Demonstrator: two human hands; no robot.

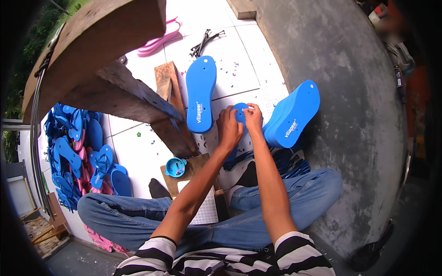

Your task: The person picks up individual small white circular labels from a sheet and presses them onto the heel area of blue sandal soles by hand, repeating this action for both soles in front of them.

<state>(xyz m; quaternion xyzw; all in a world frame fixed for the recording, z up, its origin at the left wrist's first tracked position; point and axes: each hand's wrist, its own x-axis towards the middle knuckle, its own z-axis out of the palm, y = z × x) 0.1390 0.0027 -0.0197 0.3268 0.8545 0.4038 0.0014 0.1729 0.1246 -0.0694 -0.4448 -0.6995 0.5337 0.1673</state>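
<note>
My left hand [229,127] and my right hand [253,118] are together in front of me, both gripping a blue sandal sole [240,112] whose rounded end shows between the fingers; the rest of it is hidden behind my hands. Just left of my hands a single blue sole [201,93] lies flat on the white tiled floor [138,152]. To the right a stack of blue soles [294,116] leans against the grey concrete wall [340,92]. A bundle of blue straps [290,165] lies by my right knee.
A pile of finished blue and pink sandals [76,152] lies at the left. Wooden planks [138,99] and a wooden block [170,106] stand ahead. A small blue bowl [175,167] sits on a board. Black straps [206,41] and pink soles [159,40] lie farther off.
</note>
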